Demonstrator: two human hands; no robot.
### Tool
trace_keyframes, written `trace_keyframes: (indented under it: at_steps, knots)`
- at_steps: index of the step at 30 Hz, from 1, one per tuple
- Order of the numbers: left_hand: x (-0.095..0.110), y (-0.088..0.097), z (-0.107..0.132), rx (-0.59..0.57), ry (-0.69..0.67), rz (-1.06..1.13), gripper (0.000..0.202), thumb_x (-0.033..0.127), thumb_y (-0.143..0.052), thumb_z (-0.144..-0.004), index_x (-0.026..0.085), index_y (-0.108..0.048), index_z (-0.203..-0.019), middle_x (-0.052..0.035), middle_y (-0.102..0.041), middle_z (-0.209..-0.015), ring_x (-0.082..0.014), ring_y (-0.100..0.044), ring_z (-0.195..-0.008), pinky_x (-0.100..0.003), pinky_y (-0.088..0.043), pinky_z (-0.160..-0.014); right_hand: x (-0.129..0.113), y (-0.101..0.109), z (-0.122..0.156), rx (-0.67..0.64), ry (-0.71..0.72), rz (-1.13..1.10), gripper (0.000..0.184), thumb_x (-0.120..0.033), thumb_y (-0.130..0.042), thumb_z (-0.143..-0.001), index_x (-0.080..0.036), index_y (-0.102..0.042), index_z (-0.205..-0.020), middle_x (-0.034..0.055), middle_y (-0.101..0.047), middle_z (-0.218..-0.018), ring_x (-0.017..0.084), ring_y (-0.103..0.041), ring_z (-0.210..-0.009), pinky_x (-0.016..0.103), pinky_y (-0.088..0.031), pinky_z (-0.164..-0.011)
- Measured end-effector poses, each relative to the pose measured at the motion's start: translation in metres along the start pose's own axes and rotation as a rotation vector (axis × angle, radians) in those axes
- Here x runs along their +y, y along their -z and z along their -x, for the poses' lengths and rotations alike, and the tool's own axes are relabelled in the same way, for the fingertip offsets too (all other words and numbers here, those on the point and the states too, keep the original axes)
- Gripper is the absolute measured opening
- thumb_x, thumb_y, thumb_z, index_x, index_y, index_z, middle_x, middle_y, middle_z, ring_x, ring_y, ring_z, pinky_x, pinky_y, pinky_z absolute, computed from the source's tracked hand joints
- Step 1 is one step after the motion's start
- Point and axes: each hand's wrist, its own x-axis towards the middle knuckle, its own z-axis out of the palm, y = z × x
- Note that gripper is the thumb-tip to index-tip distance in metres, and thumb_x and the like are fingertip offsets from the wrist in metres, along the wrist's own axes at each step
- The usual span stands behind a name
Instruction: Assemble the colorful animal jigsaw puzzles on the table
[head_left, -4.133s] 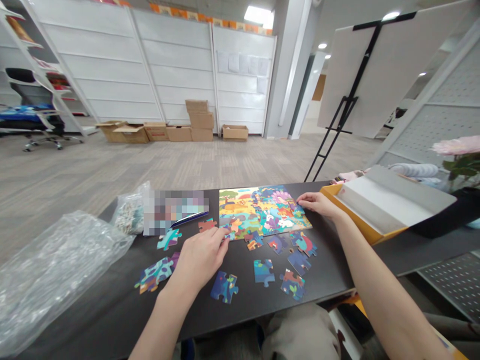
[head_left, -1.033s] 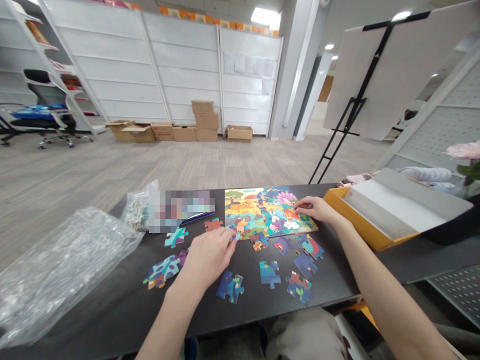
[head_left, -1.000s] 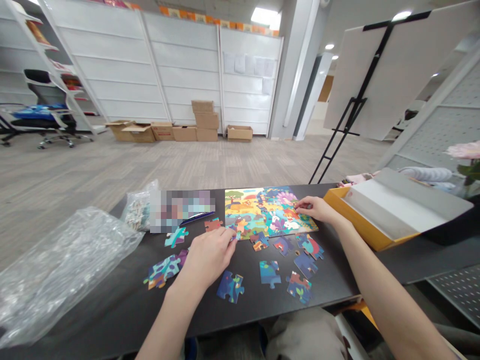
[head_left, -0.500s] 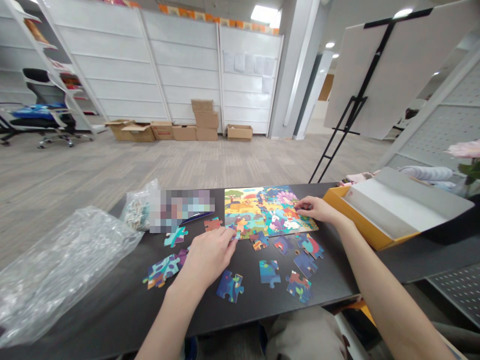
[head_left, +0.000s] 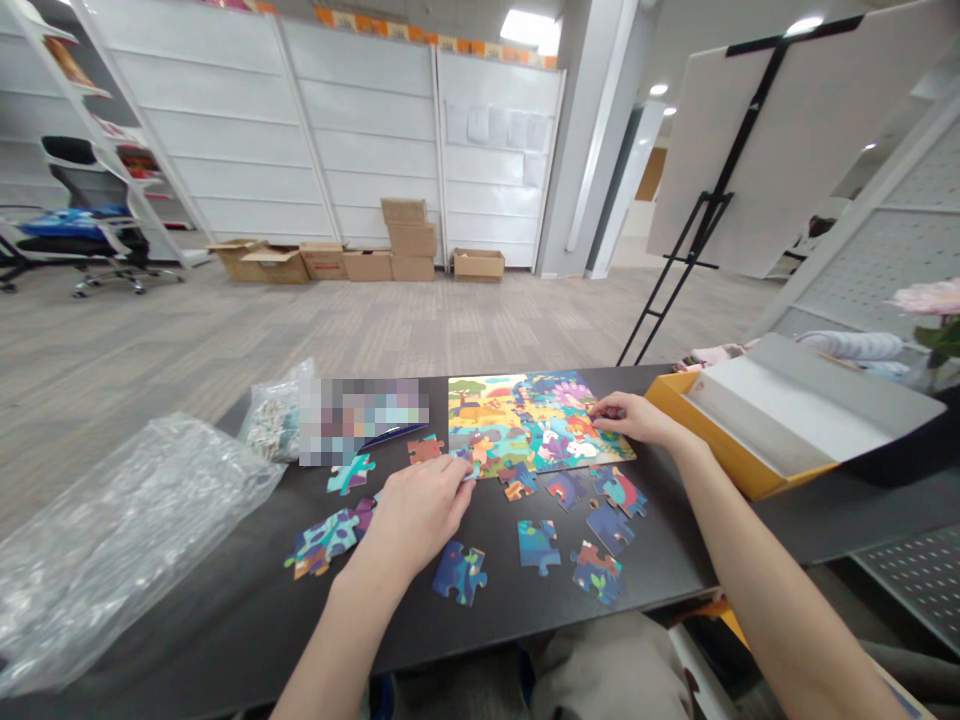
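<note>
A part-built colourful jigsaw (head_left: 529, 420) lies on the black table (head_left: 240, 610). My left hand (head_left: 420, 510) rests knuckles up, its fingertips pinched on a small piece at the jigsaw's lower left corner. My right hand (head_left: 634, 415) lies on the jigsaw's right edge with its fingers curled and pressing on the pieces there. Several loose puzzle pieces (head_left: 592, 515) are scattered in front of the jigsaw, one dark blue piece (head_left: 459, 573) just below my left hand, and a joined cluster (head_left: 322, 535) to the left.
A crumpled clear plastic bag (head_left: 112, 540) covers the table's left end; a smaller bag of pieces (head_left: 274, 420) lies behind it. An open yellow box with a grey lid (head_left: 787, 410) stands at the right. An easel (head_left: 720, 170) and cardboard boxes (head_left: 405, 240) stand beyond.
Both hands stay almost where they were. The view has shifted slightly; my right fingers have curled a little more on the jigsaw's right edge.
</note>
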Motion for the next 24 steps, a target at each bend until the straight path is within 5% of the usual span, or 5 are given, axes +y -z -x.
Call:
trace_keyframes:
  at_steps: [15, 24]
  knots:
    - [0.0, 0.001, 0.001, 0.005, 0.004, 0.005, 0.019, 0.028, -0.047, -0.1, 0.024, -0.065, -0.104, -0.0035, -0.075, -0.1, -0.0223, -0.072, -0.091, -0.029, -0.049, -0.073, -0.002, 0.003, 0.001, 0.025, -0.029, -0.013, 0.039, -0.054, -0.072, -0.074, -0.022, -0.08, -0.095, 0.0062, -0.075, -0.088, 0.02, -0.065, -0.074, 0.031, -0.053, -0.068]
    - [0.005, -0.002, -0.006, 0.016, -0.028, 0.039, 0.019, 0.028, -0.048, -0.1, 0.024, -0.065, -0.108, -0.0042, -0.075, -0.103, -0.0221, -0.072, -0.094, -0.029, -0.049, -0.074, -0.024, 0.019, 0.017, 0.241, -0.078, 0.007, 0.041, -0.056, -0.064, -0.08, -0.018, -0.076, -0.091, 0.0084, -0.074, -0.081, 0.021, -0.063, -0.07, 0.033, -0.051, -0.065]
